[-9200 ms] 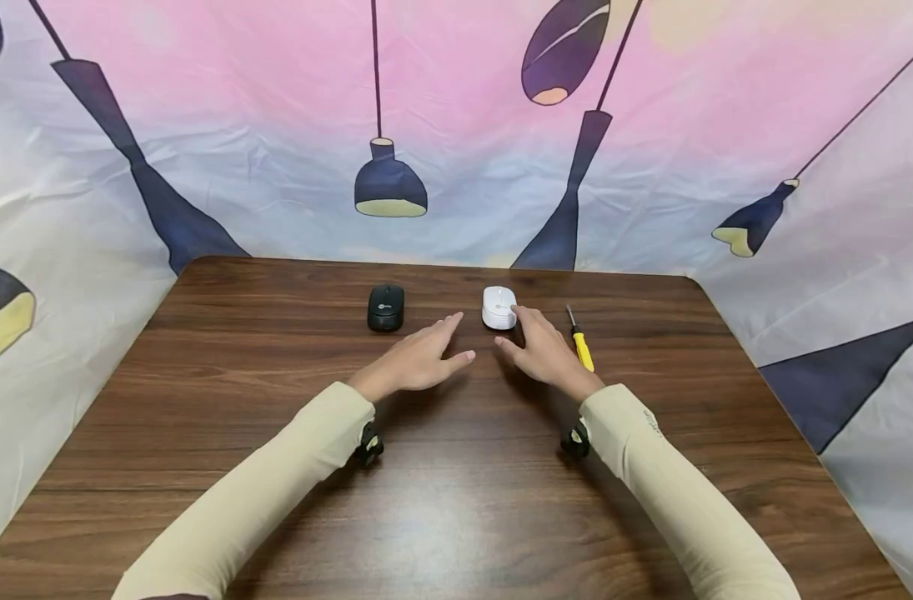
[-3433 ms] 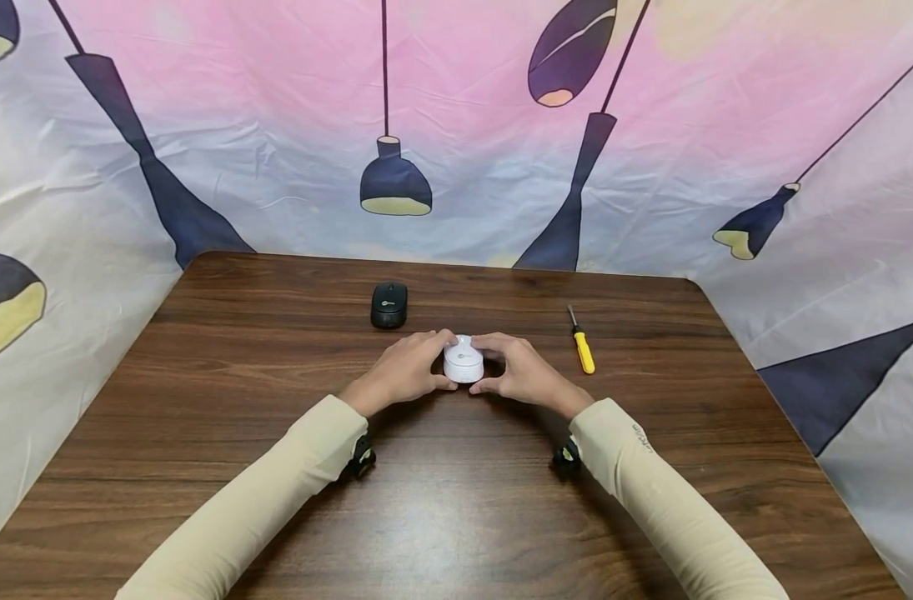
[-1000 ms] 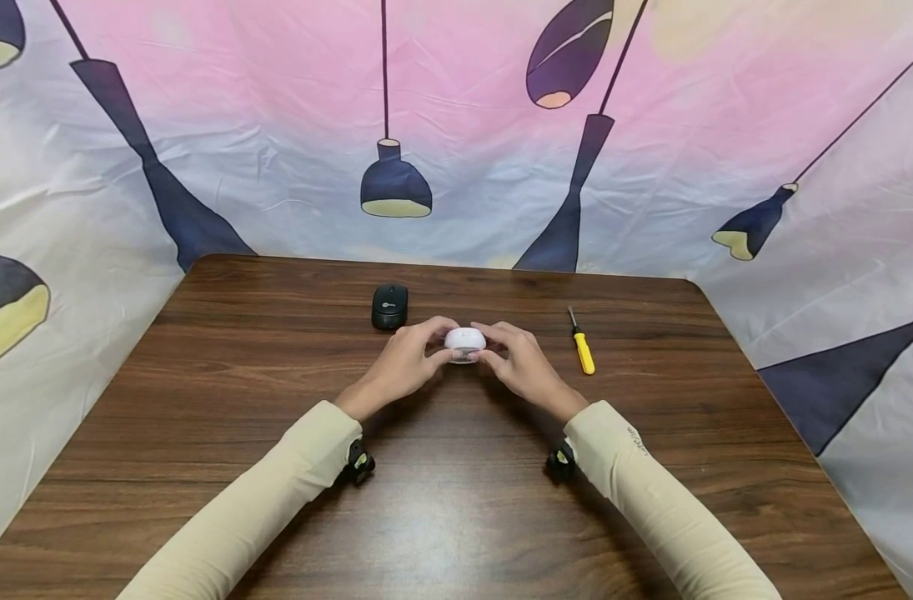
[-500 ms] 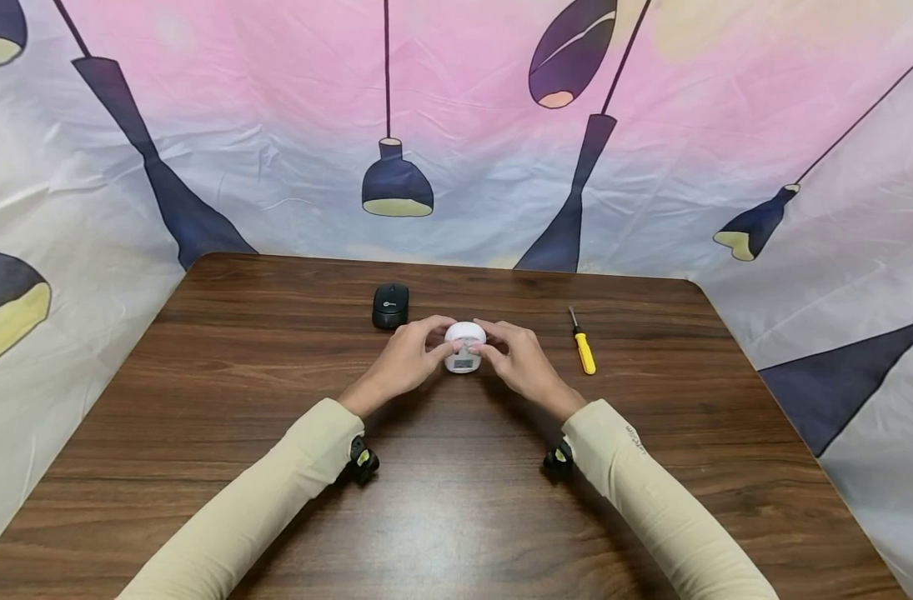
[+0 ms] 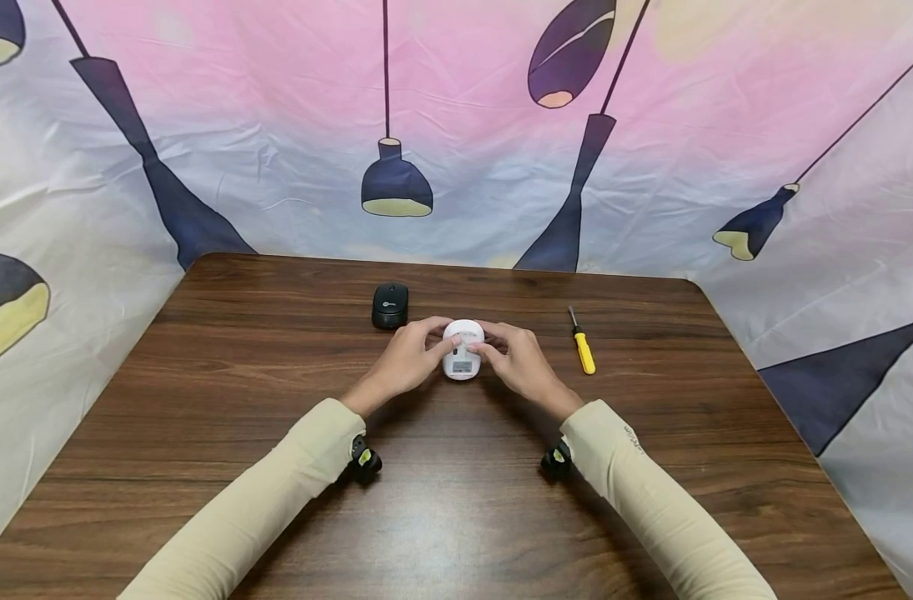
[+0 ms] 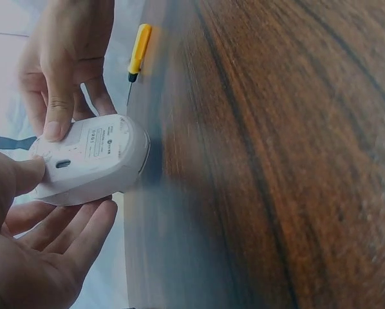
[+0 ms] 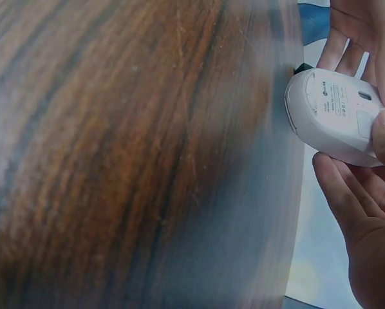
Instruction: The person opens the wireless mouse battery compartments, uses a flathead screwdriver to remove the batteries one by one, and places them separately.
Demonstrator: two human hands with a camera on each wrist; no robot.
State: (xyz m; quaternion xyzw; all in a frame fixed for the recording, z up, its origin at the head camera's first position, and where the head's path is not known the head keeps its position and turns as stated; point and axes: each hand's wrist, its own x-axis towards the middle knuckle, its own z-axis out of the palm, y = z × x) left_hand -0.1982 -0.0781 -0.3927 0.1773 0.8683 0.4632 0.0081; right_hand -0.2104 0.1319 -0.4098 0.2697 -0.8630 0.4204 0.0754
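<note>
A white computer mouse [image 5: 463, 367] is held between both hands near the middle of the table, its underside turned up toward the head camera. A printed label and a dark sensor slot show on that underside in the left wrist view, where the mouse [image 6: 102, 154] fills the left side. My left hand [image 5: 407, 360] grips its left edge, thumb on the underside and fingers behind. From the other side my right hand [image 5: 526, 365] grips it the same way, thumb pressed on the underside. In the right wrist view the mouse [image 7: 334, 116] is between both hands.
A black computer mouse [image 5: 390, 306] sits to the left, farther back on the brown wooden table [image 5: 276, 400]. On the right lies a screwdriver [image 5: 584, 353] with a yellow handle, its tip pointing to the back. A curtain [image 5: 471, 167] printed with lamps hangs behind the table.
Earlier the white mouse stood at the back and the right hand reached it. Both hands then gripped it nearer, top up; since then they have tipped it over, baring its underside.
</note>
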